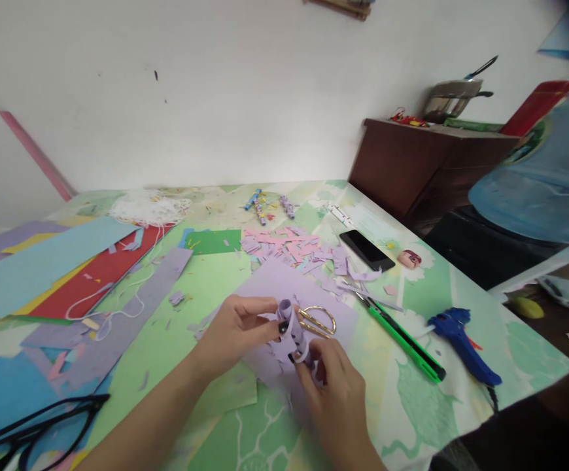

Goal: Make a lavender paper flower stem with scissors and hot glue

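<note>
Between my two hands is a small rolled tube of purple paper [295,330], its open end tilted up toward the wall. My left hand [240,330] pinches the tube near its upper end with thumb and fingers. Lower down, my right hand [333,386] grips the same tube, its fingertips partly hidden behind the paper. Beneath the hands lies a purple paper sheet [259,281]. Gold-handled scissors [320,320] rest on it just behind the tube. Paper scraps [289,247] in pink and purple are heaped beyond the sheet.
To the right lie a green box cutter [405,340], a blue glue gun [465,347] and a black phone [367,250]. Coloured paper strips [68,261], white string [147,208] and black glasses [44,425] occupy the left. Small finished-looking paper rolls [259,206] sit near the wall.
</note>
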Tool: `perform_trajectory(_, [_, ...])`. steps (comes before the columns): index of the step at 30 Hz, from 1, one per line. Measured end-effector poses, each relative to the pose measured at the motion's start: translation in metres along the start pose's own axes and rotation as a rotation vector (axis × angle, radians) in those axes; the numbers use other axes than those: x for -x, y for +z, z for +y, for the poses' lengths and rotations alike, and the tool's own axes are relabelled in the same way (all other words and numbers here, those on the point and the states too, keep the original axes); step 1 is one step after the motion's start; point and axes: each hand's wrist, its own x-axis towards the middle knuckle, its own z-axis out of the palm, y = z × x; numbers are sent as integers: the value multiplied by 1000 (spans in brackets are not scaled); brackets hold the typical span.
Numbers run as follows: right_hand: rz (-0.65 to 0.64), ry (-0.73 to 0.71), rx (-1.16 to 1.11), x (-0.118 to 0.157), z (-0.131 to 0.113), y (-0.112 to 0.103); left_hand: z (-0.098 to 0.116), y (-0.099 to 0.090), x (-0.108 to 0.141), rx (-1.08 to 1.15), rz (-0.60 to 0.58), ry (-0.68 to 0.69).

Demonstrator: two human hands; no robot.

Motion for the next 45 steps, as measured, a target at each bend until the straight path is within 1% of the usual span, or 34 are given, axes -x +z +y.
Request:
perform_trajectory(2, [30,10,-20,-2,-2,-3,1,-1,2,-35,-47,74])
perform_trajectory(4, [65,14,-35,-3,-4,-4,2,-2,3,-76,-57,125])
perform_trajectory(9, [64,1,-47,-2,-4,-4,2,-3,2,-187,-4,174])
perform_trajectory(13, [35,21,-82,-2,-3,-3,3,-1,2,-240,119,187])
perform_trajectory(16, [-1,62,-139,-3,-2,-3,3,-1,2,-249,233,149])
perform_trajectory(18, [-46,135,-208,-5,-1,-3,3,-3,0,-240,306,108])
perform_trajectory(20, [-124,252,-301,-7,1,-3,2,-5,-2,-219,375,69])
perform_trajectory(22, [-202,371,-398,-9,4,-3,2,-8,-3,-172,418,59])
perform_trajectory(25, [-272,497,-540,-11,9,-3,2,-12,-1,-10,419,125])
perform_trajectory(28, [-320,574,-682,-13,12,-4,9,-17,5,249,383,250])
perform_trajectory(30, [-329,587,-764,-15,13,-3,17,-22,9,426,374,313])
perform_trajectory(32, [-306,562,-800,-15,12,-2,23,-26,12,552,381,340])
perform_trajectory(34, [-278,520,-777,-15,10,-2,25,-29,12,559,401,359])
perform_trajectory(35, [-267,496,-751,-15,9,-2,24,-29,11,501,418,358])
perform_trajectory(36, [-260,466,-718,-15,7,-3,22,-27,10,392,452,343])
perform_trajectory(38, [-259,386,-639,-17,3,-6,14,-22,8,104,495,189])
perform_trajectory(39, [-265,336,-600,-19,1,-8,10,-18,8,-3,483,129])
perform_trajectory(40, [-272,283,-563,-22,-1,-10,5,-13,9,-58,461,99])
perform_trajectory(41, [-280,226,-523,-26,-3,-12,1,-8,10,-76,415,79])
perform_trajectory(43, [-288,117,-445,-35,-6,-13,-8,1,15,-84,326,85])
perform_trajectory(45, [-285,36,-381,-44,-8,-11,-15,8,20,-81,314,143])
